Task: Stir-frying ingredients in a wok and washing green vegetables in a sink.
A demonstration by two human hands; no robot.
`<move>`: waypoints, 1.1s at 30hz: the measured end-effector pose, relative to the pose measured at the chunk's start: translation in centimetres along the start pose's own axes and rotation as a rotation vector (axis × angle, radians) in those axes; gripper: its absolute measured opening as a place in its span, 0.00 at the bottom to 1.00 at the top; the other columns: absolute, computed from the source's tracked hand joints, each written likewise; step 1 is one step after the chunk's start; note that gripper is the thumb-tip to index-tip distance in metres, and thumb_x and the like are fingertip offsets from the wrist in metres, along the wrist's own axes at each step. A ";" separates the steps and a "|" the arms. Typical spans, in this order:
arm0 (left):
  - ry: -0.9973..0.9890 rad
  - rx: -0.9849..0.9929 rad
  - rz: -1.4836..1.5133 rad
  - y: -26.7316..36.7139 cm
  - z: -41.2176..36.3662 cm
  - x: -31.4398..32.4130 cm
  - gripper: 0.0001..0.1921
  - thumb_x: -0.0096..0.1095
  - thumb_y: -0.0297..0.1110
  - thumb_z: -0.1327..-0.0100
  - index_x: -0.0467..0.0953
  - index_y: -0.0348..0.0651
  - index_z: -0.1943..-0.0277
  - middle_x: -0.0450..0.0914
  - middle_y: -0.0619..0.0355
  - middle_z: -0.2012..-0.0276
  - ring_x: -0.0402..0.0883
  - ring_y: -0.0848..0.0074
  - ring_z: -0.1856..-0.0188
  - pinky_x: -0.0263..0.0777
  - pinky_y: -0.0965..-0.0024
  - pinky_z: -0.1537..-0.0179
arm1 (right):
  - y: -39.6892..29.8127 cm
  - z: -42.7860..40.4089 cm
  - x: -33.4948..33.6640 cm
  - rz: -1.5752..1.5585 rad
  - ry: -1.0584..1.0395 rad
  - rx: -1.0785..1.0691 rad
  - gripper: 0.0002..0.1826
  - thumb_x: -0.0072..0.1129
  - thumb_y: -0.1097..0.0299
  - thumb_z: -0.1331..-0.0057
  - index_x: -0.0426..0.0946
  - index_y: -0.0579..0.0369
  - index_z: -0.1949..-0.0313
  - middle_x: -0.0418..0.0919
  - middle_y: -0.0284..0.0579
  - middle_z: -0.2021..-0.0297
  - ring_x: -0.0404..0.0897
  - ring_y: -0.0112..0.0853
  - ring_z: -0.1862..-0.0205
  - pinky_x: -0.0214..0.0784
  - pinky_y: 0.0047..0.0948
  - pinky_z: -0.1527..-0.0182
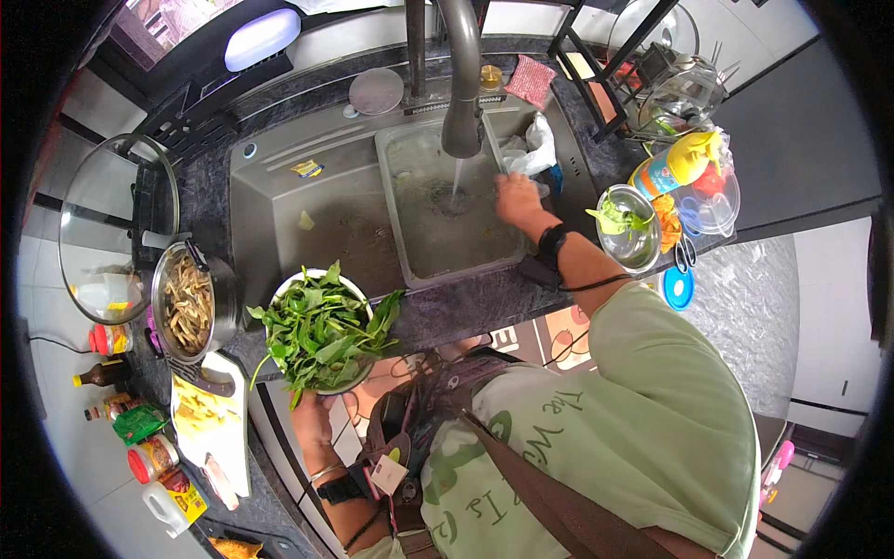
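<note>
At the front edge of the sink, a white bowl [358,288] is heaped with leafy greens [321,328], some hanging over its rim. My left hand [312,419] holds this bowl from the near side, its fingers partly hidden beneath it. Water runs from the pull-down faucet [462,119] into a rectangular translucent basin [399,241] in the sink. The basin contains shallow water and a few small scraps. My right hand [518,200] is curled at the basin's right rim, fingertips hard to see. Just beyond that hand lies a crumpled white plastic bag [536,148].
To the left stand a pot of brown strips [185,300] and a cutting board [237,433] with pale yellow pieces. Bottles and jars line that counter. On the right are a steel bowl [624,244], scissors [685,253], a yellow bottle [674,164] and a dish rack [594,77].
</note>
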State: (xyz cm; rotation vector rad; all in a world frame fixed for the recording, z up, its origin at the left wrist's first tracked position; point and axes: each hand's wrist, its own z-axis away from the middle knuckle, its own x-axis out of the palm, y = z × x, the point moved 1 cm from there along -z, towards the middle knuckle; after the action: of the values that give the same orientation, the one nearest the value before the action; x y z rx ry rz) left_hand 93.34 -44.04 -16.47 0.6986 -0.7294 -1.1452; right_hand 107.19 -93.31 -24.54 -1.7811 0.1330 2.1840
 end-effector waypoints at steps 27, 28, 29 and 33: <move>0.096 -0.030 0.007 -0.5 0.1 0.2 0.17 0.53 0.36 0.38 0.66 0.40 0.48 0.76 0.58 0.57 0.78 0.75 0.61 0.75 0.78 0.70 | -5.9 -8.9 6.5 0.026 -0.370 -0.723 0.14 0.51 0.66 0.48 0.75 0.58 0.63 0.77 0.50 0.64 0.73 0.47 0.61 0.64 0.43 0.59; 0.095 -0.030 0.006 -0.5 0.0 0.1 0.17 0.53 0.36 0.38 0.66 0.40 0.48 0.76 0.58 0.57 0.78 0.75 0.61 0.75 0.78 0.70 | -6.0 -8.8 7.1 0.269 -0.341 -0.771 0.14 0.51 0.65 0.48 0.76 0.58 0.64 0.77 0.49 0.65 0.73 0.46 0.61 0.64 0.43 0.59; 0.105 -0.036 -0.003 -0.7 -0.1 -0.2 0.17 0.53 0.36 0.38 0.66 0.39 0.48 0.76 0.58 0.57 0.78 0.75 0.61 0.75 0.78 0.70 | -5.5 -8.7 7.4 0.268 -0.341 -0.769 0.14 0.51 0.65 0.48 0.76 0.58 0.64 0.77 0.49 0.65 0.73 0.46 0.61 0.64 0.43 0.59; 0.140 -0.037 -0.024 -1.2 -0.3 -1.2 0.16 0.52 0.35 0.38 0.67 0.39 0.49 0.77 0.58 0.58 0.79 0.76 0.63 0.75 0.78 0.70 | -6.0 -6.3 5.6 0.058 -0.343 -0.868 0.15 0.50 0.66 0.50 0.77 0.61 0.66 0.76 0.53 0.67 0.74 0.47 0.62 0.65 0.42 0.60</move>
State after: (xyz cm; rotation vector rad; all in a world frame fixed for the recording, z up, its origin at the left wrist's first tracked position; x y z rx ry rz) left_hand 92.61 -43.22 -17.79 0.7503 -0.5816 -1.1172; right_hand 113.95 -88.29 -30.56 -1.7030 -0.9869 2.7803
